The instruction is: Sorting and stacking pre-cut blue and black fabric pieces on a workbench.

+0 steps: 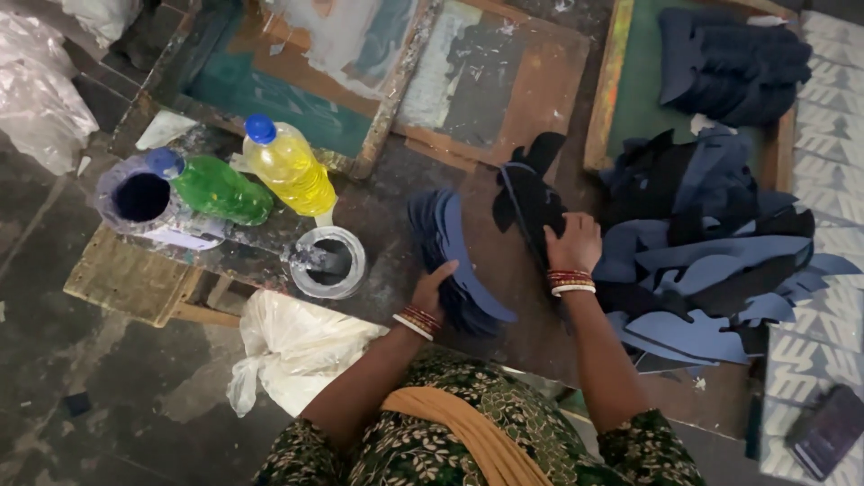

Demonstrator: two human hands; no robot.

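Wood, paint-stained: work table [504, 90], bordered by dark concrete floor [81, 387] at 8 o'clock.
Frames: wooden printing frames [396, 81] laid flat at 12 o'clock.
Containers: yellow-liquid bottle [290, 166] and green-liquid bottle [216, 187], both blue-capped, lying at 10 o'clock; open dark-stained jar [329, 261] just beside them; purple-rimmed tub [139, 196], its contents too dark to tell.
Bags: white plastic bag [292, 346] at 7 o'clock.
Left hand [430, 290]: closed around stack of navy cut pieces [454, 261], held at table centre.
Right hand [572, 243]: fingers pressed flat on single dark cut piece [531, 193], grip not closed.
Loose stock: heap of blue and black cut pieces [711, 252] at 3 o'clock.
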